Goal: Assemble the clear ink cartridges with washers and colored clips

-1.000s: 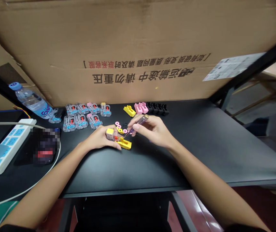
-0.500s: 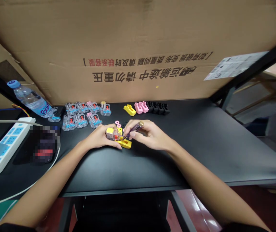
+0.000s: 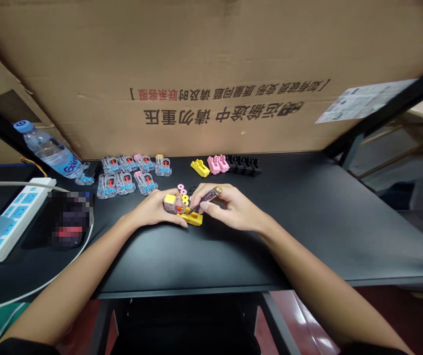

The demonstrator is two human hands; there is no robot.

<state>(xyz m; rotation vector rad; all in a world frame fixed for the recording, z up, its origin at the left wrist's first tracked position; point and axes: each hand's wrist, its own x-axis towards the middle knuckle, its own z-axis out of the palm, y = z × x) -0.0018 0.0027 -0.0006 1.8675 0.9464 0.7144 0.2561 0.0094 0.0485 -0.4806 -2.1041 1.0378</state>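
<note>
My left hand point(image 3: 155, 209) is closed around a small clear plastic case point(image 3: 172, 205) with a yellow block on top and a red part inside. Beneath the case, a yellow plastic holder point(image 3: 195, 219) lies on the table, its right end showing past my fingers. My right hand point(image 3: 229, 207) pinches a dark pen-like tool point(image 3: 208, 196) with a gold end, and its tip points down at the yellow holder by the case. Just behind my hands lie small yellow rings point(image 3: 185, 199), pink rings point(image 3: 181, 189) and black rings point(image 3: 192, 189), partly hidden by my fingers.
Several clear plastic cases point(image 3: 125, 181) stand at the back left. A yellow holder point(image 3: 200, 168), pink holders point(image 3: 217, 164) and black holders point(image 3: 244, 165) line up before the cardboard point(image 3: 211, 59). To the left are a bottle point(image 3: 50, 150), power strip point(image 3: 9, 227) and white cable point(image 3: 66, 265).
The whole view has shifted very slightly. Both hands keep the same hold, and the tool's tip stays at the yellow holder.
</note>
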